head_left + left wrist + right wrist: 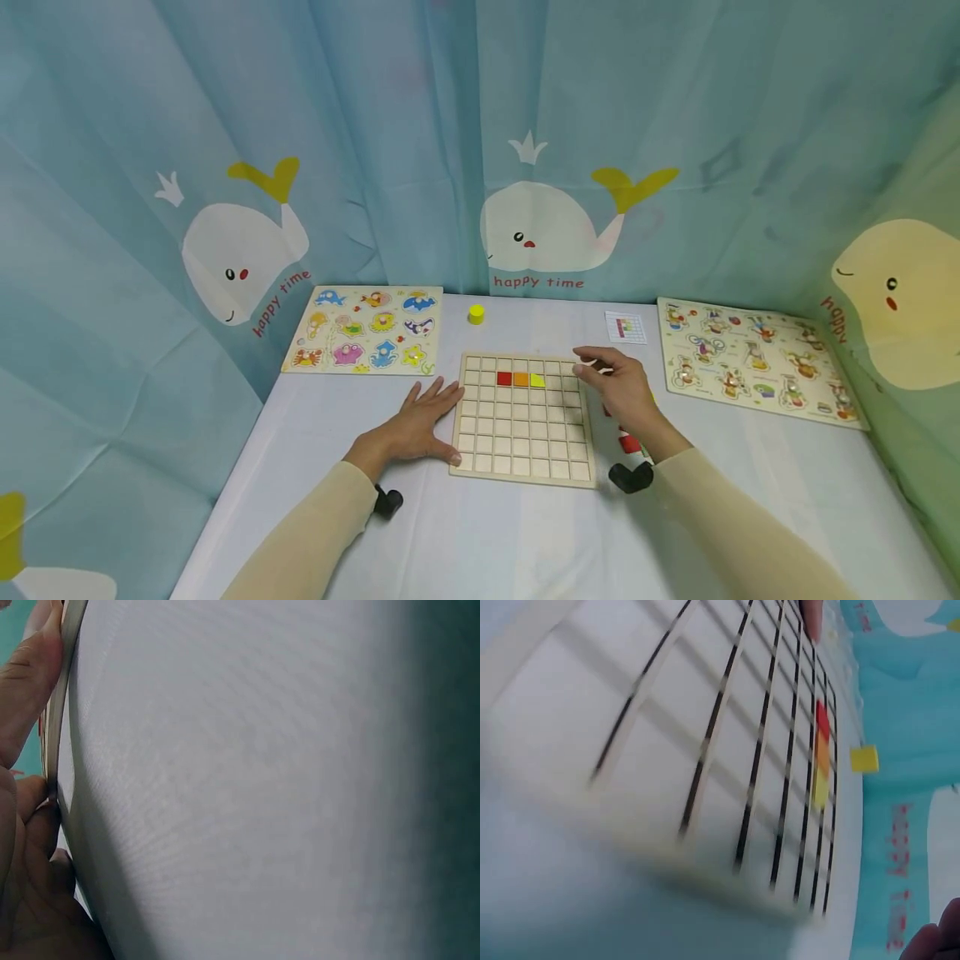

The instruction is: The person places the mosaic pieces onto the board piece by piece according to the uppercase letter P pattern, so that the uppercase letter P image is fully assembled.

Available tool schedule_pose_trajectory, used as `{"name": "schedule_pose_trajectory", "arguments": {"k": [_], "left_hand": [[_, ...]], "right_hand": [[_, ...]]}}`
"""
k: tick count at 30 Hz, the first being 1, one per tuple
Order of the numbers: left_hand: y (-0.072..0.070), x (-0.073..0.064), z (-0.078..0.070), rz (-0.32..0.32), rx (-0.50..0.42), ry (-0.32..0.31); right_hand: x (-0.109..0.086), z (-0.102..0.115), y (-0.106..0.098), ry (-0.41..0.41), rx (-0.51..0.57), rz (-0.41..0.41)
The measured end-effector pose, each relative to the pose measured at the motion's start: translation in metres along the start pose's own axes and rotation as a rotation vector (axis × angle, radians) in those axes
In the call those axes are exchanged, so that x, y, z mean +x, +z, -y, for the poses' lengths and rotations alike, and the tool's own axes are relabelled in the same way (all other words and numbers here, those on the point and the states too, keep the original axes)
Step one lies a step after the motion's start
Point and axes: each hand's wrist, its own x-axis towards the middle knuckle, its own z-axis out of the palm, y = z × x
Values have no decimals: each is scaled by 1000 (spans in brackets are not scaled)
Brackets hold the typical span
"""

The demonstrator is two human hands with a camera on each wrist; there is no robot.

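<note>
Left hand [423, 421] is lying spread, its grip having hold of nothing, touching the left edge of the grid board [527, 427] at lower centre of frame; right hand [622, 387] is hovering by the board's upper right corner, grip nearly closed, can't tell if a tile is sitting inside. Red tile [504, 379], orange tile [521, 380] and yellow tile [537, 381] are sitting in a row in the board's upper part, so a low sweep could be dislodging them. Loose tiles [629, 444] are lying by the right wrist, risking scatter if the forearm is dragging.
</note>
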Motion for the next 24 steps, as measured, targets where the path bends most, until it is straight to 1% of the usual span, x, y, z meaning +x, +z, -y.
{"name": "schedule_pose_trajectory", "arguments": {"k": [3, 7, 11, 14, 18, 22, 24], "left_hand": [[0, 0, 0, 1, -5, -2], [-1, -1, -1, 2, -1, -3], [-1, 0, -1, 1, 9, -6], [0, 0, -1, 2, 16, -9], [0, 0, -1, 2, 26, -7], [0, -1, -1, 3, 29, -1], [0, -1, -1, 4, 29, -2]], "right_hand": [[-9, -8, -21, 17, -41, -16], [-23, -22, -44, 15, -112, -33], [-37, -37, -60, 33, -189, -34], [-48, -47, -70, 56, -227, -28], [-62, -58, -82, 102, -257, 7], [-74, -68, -94, 155, -283, 71], [-78, -73, -98, 166, -303, 101]]}}
